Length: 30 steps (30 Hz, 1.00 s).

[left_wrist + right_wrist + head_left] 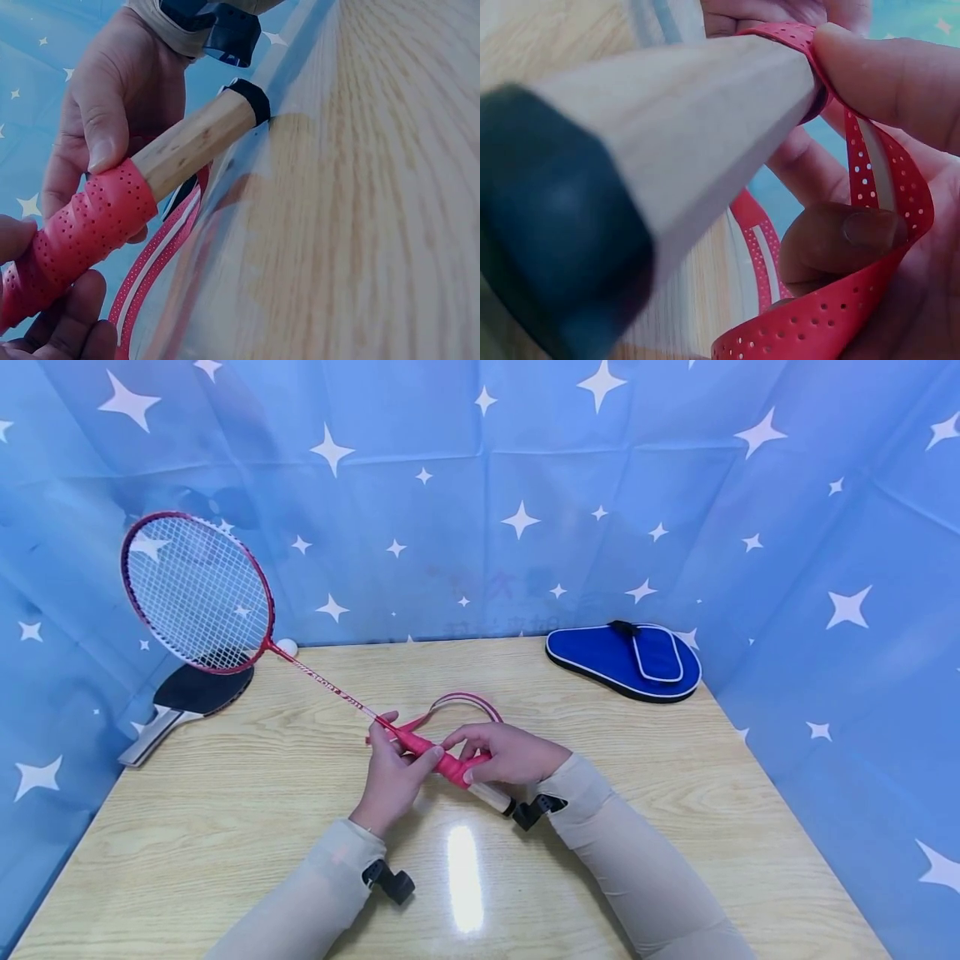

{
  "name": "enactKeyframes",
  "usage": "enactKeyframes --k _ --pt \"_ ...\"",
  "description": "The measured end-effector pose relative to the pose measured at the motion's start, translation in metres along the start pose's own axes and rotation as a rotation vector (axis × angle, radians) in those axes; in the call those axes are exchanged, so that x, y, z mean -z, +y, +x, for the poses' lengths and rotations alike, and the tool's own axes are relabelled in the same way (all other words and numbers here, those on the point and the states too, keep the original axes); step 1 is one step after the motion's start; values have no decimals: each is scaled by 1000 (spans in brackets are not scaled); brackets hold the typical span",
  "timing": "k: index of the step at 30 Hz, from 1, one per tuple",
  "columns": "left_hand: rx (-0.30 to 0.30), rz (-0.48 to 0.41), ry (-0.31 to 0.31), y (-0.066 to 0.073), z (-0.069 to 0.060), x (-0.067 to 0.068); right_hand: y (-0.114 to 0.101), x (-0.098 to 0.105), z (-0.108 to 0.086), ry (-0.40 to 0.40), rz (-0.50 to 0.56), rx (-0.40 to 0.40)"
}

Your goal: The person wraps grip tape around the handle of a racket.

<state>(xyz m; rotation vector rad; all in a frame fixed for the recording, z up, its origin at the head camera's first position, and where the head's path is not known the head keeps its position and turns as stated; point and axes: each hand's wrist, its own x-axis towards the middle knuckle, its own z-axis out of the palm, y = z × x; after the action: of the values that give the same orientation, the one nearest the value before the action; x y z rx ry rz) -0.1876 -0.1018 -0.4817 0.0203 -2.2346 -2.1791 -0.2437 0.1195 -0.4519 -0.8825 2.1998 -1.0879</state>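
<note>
A red badminton racket [321, 682] is held slantwise over the table, its strung head up at the left. My left hand [393, 787] grips its handle where pink perforated grip tape [84, 225] is wound round it. Below the wrap, bare wood [196, 146] shows, ending in a black butt [566, 217]. With thumb and fingers my right hand [517, 754] pinches the tape at the wrap's lower edge. The tape's loose length, with a pale stripe down it, runs through the right fingers and loops behind the handle.
On the wooden table [660, 827], a black table tennis bat [206, 689] lies at the left beside a white ball [287, 648]. A blue bat case [600, 652] lies at the back right. Star-patterned blue cloth [420, 527] stands round the back and sides.
</note>
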Motion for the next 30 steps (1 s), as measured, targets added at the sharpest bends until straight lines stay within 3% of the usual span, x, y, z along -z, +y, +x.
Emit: enactKeyframes --k 12,20,30 --pt "-44 -38 19 -1 -1 0 -3 -1 -1 -47 65 -33" --pt "-25 1 7 -1 -2 1 -5 -1 -1 -22 45 -32" --pt "-36 -36 2 -2 0 1 -4 0 -2 -51 89 -33"
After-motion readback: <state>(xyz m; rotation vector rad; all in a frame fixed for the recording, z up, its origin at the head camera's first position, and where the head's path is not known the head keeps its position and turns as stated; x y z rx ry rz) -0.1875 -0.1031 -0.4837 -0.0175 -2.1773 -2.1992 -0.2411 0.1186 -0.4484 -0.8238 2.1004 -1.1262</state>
